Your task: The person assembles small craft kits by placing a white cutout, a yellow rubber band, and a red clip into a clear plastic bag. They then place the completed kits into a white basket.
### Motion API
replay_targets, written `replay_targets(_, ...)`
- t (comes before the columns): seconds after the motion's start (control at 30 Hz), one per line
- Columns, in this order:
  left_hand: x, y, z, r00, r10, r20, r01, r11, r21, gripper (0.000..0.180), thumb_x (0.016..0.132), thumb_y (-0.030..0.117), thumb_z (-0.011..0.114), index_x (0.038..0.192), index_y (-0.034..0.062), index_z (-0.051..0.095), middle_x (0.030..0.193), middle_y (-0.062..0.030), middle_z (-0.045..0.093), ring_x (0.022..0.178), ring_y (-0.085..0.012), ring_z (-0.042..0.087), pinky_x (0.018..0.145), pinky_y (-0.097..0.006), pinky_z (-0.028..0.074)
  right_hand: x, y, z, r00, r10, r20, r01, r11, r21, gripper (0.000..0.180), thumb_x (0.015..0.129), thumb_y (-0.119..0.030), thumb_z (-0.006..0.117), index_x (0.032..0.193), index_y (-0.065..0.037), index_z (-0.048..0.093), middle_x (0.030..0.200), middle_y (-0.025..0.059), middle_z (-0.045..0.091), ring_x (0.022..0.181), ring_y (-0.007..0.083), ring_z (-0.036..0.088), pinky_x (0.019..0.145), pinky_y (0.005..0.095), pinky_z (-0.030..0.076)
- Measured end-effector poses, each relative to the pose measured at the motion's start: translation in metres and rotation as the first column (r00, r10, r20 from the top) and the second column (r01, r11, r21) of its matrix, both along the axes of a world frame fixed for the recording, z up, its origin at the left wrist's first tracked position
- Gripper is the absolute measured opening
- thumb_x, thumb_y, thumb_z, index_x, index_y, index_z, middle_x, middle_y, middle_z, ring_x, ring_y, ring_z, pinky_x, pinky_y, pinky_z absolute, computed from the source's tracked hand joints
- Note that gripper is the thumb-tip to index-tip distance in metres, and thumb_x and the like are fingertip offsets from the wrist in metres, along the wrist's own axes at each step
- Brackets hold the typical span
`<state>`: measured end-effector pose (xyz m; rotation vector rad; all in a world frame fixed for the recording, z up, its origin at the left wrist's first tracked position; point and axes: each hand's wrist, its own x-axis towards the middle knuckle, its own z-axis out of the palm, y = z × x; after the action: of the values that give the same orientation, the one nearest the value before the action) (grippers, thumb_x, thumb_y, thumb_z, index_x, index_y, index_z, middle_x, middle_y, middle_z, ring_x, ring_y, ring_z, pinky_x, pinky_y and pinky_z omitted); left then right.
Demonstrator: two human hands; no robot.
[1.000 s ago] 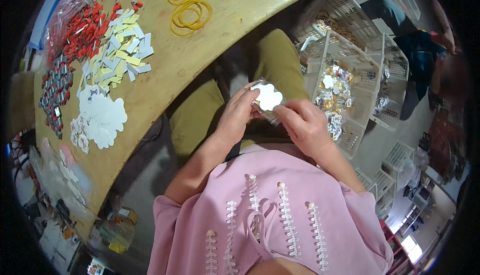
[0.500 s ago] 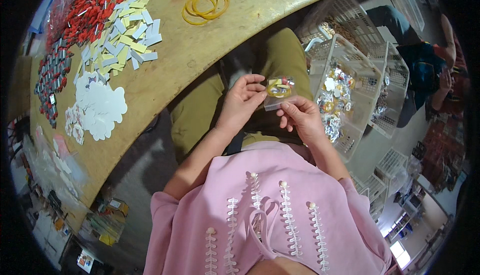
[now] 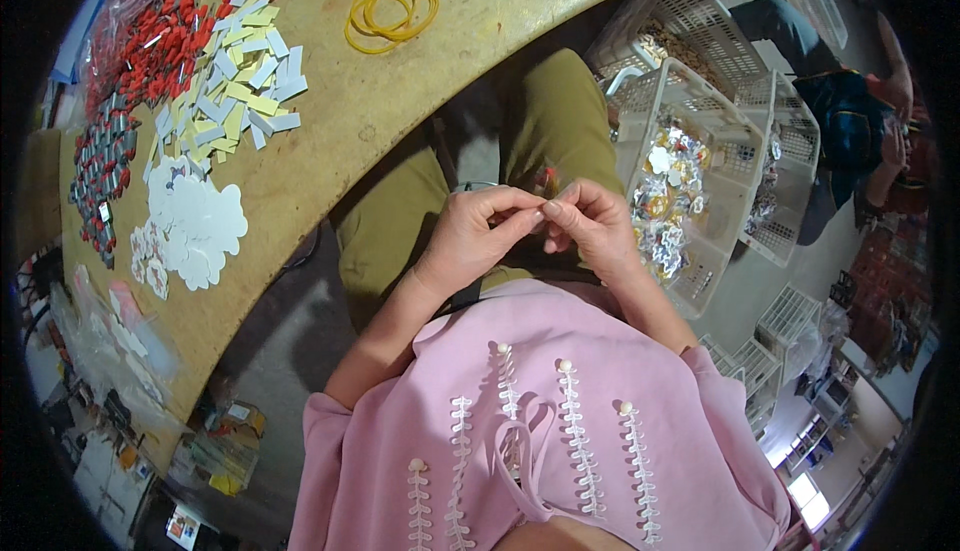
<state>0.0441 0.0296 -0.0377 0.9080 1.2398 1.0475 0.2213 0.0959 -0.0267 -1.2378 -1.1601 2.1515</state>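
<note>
Above my lap, my left hand [image 3: 487, 233] and my right hand [image 3: 594, 231] meet with thumbs and forefingers pinched together. Between them they grip a small clear plastic bag [image 3: 547, 182], mostly hidden behind the fingers. Something red and yellowish shows through the part of it that sticks out beyond my fingertips. On the table to the left lie yellow rubber bands [image 3: 392, 13], a heap of white and pale yellow strips [image 3: 245, 81], red small parts [image 3: 168, 46], grey cylinders [image 3: 103, 166] and white scalloped cut-outs [image 3: 205, 221].
The table's curved edge [image 3: 330, 186] runs diagonally at my left. White plastic baskets [image 3: 715, 201] stand at my right, one with several filled packets [image 3: 672, 196]. Beyond them sits another person [image 3: 850, 131]. Clear plastic bags [image 3: 110, 336] lie at the table's near left end.
My hands have come together, both pinching the bag's near edge. The bag has tipped away and is now mostly covered by my fingers. The view has shifted slightly.
</note>
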Motion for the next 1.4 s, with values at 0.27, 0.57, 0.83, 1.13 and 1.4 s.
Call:
replay_targets(0.27, 0.009, -0.002, 0.003, 0.972, 0.150, -0.180, -0.148, 0.989, 0.028, 0.006, 0.089, 0.001, 0.062, 0.089, -0.0038, 0.065, 0.078, -0.0035, 0.068, 0.067, -0.0074, 0.064, 0.058, -0.022, 0.051, -0.007, -0.004, -0.006, 0.997, 0.019, -0.071, -0.016, 0.999, 0.044, 0.015, 0.093, -0.010, 0.063, 0.081, -0.003, 0.056, 0.079, 0.0043, 0.065, 0.072, 0.0116, 0.067, 0.064, 0.0230, 0.055)
replay_targets(0.57, 0.004, -0.003, 0.016, 0.828, 0.230, -0.512, -0.141, 0.968, 0.206, 0.007, 0.085, 0.001, 0.064, 0.092, 0.0020, 0.065, 0.077, -0.0084, 0.064, 0.061, -0.0147, 0.064, 0.054, -0.027, 0.050, -0.014, -0.015, -0.006, 0.988, -0.053, -0.144, 0.059, 0.997, 0.039, 0.012, 0.093, -0.005, 0.060, 0.081, -0.002, 0.056, 0.084, 0.0028, 0.064, 0.077, 0.0081, 0.061, 0.069, 0.0230, 0.053)
replay_targets(0.83, -0.011, 0.001, 0.024, 0.624, 0.481, -0.615, -0.009, 0.792, 0.610, 0.022, 0.068, -0.001, 0.068, 0.087, 0.0096, 0.067, 0.085, -0.0043, 0.062, 0.078, -0.0266, 0.060, 0.066, -0.036, 0.051, -0.009, -0.018, -0.007, 0.952, 0.141, -0.272, -0.195, 0.964, -0.183, 0.016, 0.095, -0.008, 0.057, 0.106, 0.002, 0.061, 0.102, 0.0100, 0.067, 0.097, 0.0179, 0.066, 0.082, 0.0293, 0.055)
replay_targets(1.13, -0.027, -0.011, 0.032, 0.795, 0.333, -0.506, 0.193, 0.653, 0.732, 0.024, 0.063, 0.000, 0.073, 0.084, 0.0103, 0.068, 0.088, -0.0022, 0.063, 0.079, -0.0234, 0.058, 0.068, -0.033, 0.049, -0.001, 0.021, -0.008, 0.891, 0.104, -0.442, -0.329, 0.819, -0.469, 0.042, 0.096, -0.031, 0.057, 0.123, 0.002, 0.056, 0.106, 0.0122, 0.065, 0.089, 0.0190, 0.067, 0.075, 0.0325, 0.060)
replay_targets(1.4, -0.025, -0.021, 0.034, 0.872, 0.332, -0.360, -0.206, 0.915, 0.346, 0.020, 0.070, 0.002, 0.078, 0.084, 0.0058, 0.064, 0.104, -0.0087, 0.058, 0.096, -0.0212, 0.058, 0.084, -0.032, 0.046, -0.017, 0.010, 0.013, 0.975, -0.097, -0.201, 0.021, 0.936, -0.351, 0.016, 0.092, -0.010, 0.064, 0.105, -0.001, 0.059, 0.095, 0.0097, 0.067, 0.078, 0.0152, 0.068, 0.063, 0.0262, 0.061)
